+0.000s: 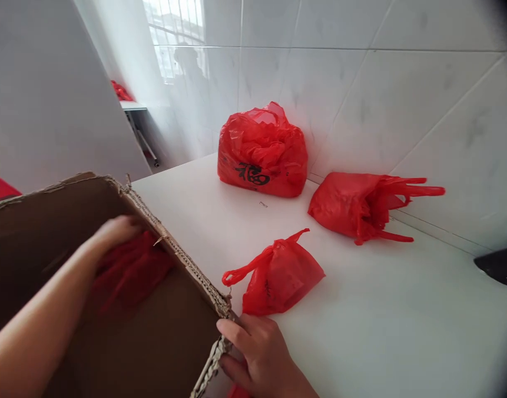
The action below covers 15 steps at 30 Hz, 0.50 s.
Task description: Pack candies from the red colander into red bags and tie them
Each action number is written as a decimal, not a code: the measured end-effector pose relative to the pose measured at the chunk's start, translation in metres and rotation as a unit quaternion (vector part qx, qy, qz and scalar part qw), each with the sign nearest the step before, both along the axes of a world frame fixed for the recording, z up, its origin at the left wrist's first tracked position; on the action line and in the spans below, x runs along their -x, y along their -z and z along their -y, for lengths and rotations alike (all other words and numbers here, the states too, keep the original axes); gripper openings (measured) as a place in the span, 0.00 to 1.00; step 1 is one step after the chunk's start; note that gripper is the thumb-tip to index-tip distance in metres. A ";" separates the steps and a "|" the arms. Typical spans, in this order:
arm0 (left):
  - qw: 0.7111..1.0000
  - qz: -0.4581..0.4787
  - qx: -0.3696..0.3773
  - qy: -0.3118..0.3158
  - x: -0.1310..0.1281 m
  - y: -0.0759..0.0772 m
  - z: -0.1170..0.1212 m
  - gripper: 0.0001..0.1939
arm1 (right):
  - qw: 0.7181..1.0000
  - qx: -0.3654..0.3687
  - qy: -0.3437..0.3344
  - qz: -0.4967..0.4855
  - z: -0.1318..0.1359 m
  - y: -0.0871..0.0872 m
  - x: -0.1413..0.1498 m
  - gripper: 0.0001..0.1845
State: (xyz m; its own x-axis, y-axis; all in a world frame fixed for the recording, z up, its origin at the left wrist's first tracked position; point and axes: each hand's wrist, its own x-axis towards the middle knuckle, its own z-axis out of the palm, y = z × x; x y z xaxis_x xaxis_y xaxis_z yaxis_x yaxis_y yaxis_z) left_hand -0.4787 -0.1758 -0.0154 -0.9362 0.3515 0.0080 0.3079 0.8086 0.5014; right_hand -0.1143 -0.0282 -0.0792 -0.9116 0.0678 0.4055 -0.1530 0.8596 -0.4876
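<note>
My left hand (pixel 118 229) is down inside a brown cardboard box (pixel 181 257), closed on a red plastic bag (pixel 132 271). Both hand and bag are blurred, and the fingertips are partly hidden. At the near right corner, my right hand (pixel 259 348) grips the frayed rim of the box, thumb on top. Just beyond that hand, a small tied red plastic bag (pixel 284 276) lies on the white table (pixel 386 320). Some red material shows beneath my right hand, but I cannot tell what it is.
A large red bag with black lettering (pixel 261 155) stands at the tiled wall (pixel 353 99). Right of it lies another red bag (pixel 344 202), handles pointing right. A black object (pixel 500 265) sits at the right edge. A grey panel (pixel 58 94) rises behind the box.
</note>
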 end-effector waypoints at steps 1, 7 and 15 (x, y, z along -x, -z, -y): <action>0.998 -0.047 0.004 -0.029 0.000 -0.022 -0.006 0.13 | 1.000 -0.003 0.006 0.002 0.000 0.000 0.000 0.17; 0.963 -0.065 0.037 0.259 -0.117 -0.075 -0.108 0.24 | 0.999 -0.041 0.034 0.013 0.002 0.004 0.002 0.19; 0.866 0.167 0.044 0.469 -0.180 -0.061 -0.184 0.20 | 0.995 -0.080 0.046 0.036 0.002 0.004 -0.001 0.22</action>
State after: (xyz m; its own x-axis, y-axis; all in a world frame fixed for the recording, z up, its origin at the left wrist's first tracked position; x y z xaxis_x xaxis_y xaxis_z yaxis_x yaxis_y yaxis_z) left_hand -0.2986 0.0079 0.0457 -0.1839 0.9441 -0.2735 0.6994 0.3212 0.6384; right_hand -0.1134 -0.0302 -0.0832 -0.9316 0.0921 0.3516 -0.0395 0.9360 -0.3499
